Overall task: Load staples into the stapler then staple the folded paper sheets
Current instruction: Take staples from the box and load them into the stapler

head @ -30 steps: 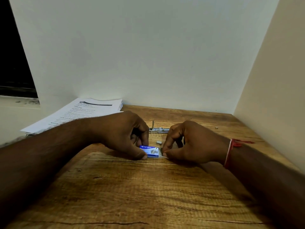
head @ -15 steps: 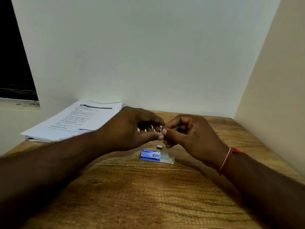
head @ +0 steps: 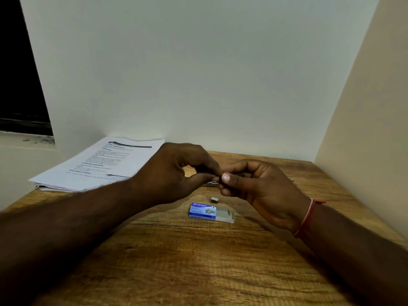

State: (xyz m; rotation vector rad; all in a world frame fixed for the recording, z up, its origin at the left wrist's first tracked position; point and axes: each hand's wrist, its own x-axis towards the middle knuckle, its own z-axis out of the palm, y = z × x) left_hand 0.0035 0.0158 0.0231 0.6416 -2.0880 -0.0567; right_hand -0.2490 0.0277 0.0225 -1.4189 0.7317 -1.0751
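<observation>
Both hands up off the worktop (head: 198,272), fingertips meeting above its middle. Left hand (head: 176,171) and right hand (head: 254,186) pinch something small between thumb and fingers; too small and shadowed to tell what. A bit of metal (head: 212,183) shows just under the fingertips, probably the stapler, mostly hidden. Staple box (head: 204,210) lies flat mid-worktop below the hands, tray (head: 225,214) slid out to the right. Loose staple strip (head: 213,199) just behind the box. Paper sheets (head: 99,164) stacked at the far-left corner, overhanging the edge. Red thread (head: 305,219) on right wrist.
</observation>
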